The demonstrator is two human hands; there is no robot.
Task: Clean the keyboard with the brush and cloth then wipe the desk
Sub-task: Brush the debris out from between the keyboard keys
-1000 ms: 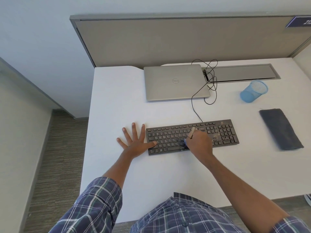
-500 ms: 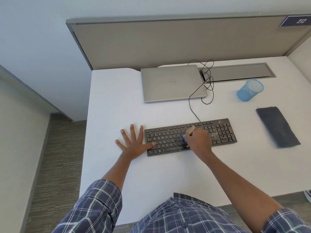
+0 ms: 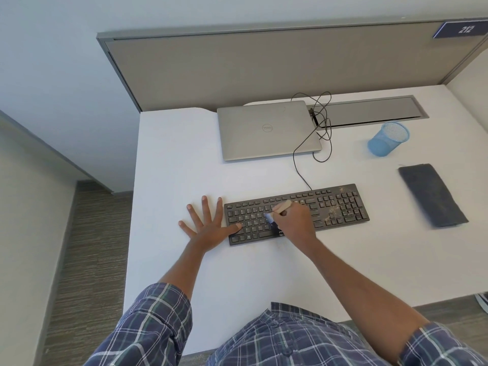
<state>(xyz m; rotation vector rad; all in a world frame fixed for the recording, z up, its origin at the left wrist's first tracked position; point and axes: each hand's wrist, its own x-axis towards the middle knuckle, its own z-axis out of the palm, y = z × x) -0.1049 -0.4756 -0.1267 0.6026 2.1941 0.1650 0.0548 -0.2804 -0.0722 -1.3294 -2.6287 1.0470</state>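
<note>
Fingers (image 3: 287, 213) of your right hand (image 3: 297, 223) are curled round the brush (image 3: 282, 207), gripping its pale handle. Your left hand (image 3: 208, 229) lies flat and spread on the desk (image 3: 179, 159), holding nothing, its thumb touching the left end of the keyboard (image 3: 340, 204).

Start from the desk. The keyboard lies across it in front of you, long axis left to right, with the right end a little farther from you than the left. The dark cloth (image 3: 433, 195) lies folded to the right, apart from the keyboard's right end and nearer your right hand than your left.

Now the hands on that long axis. Your left one braces the left end. Your right sits over the middle, with the handle pointing up and to the right and the blue bristles (image 3: 269, 217) down among the letter keys, left of your knuckles.

The smallest thing matters most. Pale crumbs and dust (image 3: 334, 213) are scattered over the number pad and the keys beside it, all to the right of your brushing hand. The brush head points left, away from them.

So the dirt you can see lies along the keyboard's length, to the right of the bristles. By my reading, your next strokes should work that way, key row by key row. The same hand is then closest to the cloth once the brushing is done. Wiping the keys and the desk is not yet begun.
</note>
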